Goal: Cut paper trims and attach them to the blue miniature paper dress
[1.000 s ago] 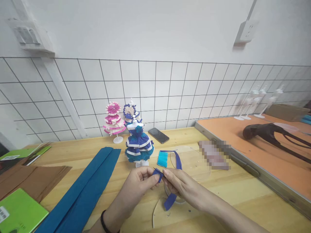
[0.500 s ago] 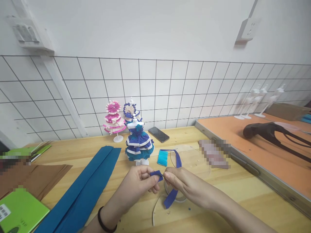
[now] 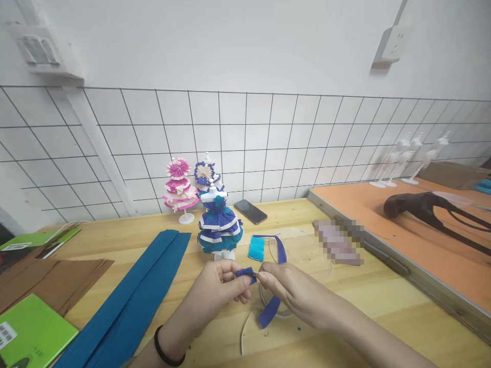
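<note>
A small folded piece of dark blue crepe paper (image 3: 245,273) is pinched between the thumb and fingers of my left hand (image 3: 222,286). My right hand (image 3: 287,289) is closed at the piece's right end, thumb and forefinger pressed together on it. Under my right hand runs a dark blue paper strip (image 3: 270,312), lying across a roll of white ribbon (image 3: 284,313). Just beyond the hands lies a pleated turquoise paper piece (image 3: 257,249). Behind my left hand stands a mini dress form (image 3: 220,225) in a tiered blue and teal paper dress with white bands.
Two more dressed forms, one pink (image 3: 179,186) and one blue and cream (image 3: 206,174), stand at the back beside a phone (image 3: 250,211). Folded teal paper (image 3: 130,286), brown paper (image 3: 57,286) and a green packet (image 3: 36,332) lie left. An orange board (image 3: 422,225) borders the right.
The blue piece between my fingers has turned slightly and looks more folded. Both hands stay almost in place, and the other things have not moved.
</note>
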A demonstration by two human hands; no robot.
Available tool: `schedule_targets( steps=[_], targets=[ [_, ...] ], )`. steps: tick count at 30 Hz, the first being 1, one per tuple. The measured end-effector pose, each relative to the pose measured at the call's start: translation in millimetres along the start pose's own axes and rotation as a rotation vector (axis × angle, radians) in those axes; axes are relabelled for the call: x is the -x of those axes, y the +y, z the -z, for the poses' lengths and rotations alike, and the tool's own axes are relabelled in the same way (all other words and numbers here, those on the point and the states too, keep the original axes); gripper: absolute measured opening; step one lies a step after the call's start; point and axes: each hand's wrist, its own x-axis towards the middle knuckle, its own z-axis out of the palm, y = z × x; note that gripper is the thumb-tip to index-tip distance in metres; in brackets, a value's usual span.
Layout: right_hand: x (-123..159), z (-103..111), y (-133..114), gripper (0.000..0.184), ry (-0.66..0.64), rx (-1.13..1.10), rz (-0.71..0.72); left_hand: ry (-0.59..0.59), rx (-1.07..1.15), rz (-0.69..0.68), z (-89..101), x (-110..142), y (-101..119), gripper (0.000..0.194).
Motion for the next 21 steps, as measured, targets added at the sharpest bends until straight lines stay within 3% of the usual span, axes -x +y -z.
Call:
schedule_targets(
  steps=[9,21],
  targets=[
    [0.7,-0.2,0.4,0.041,0.026,0.011,0.023,-0.011,0.013,-0.015,1.0,2.8,-0.8,0.015],
    [-1.6,-6.4,2.0,0.041,0.047,-0.14,0.019,0.014,-0.007,-0.043,-1.4,0.6,2.9,0.012]
  ],
)
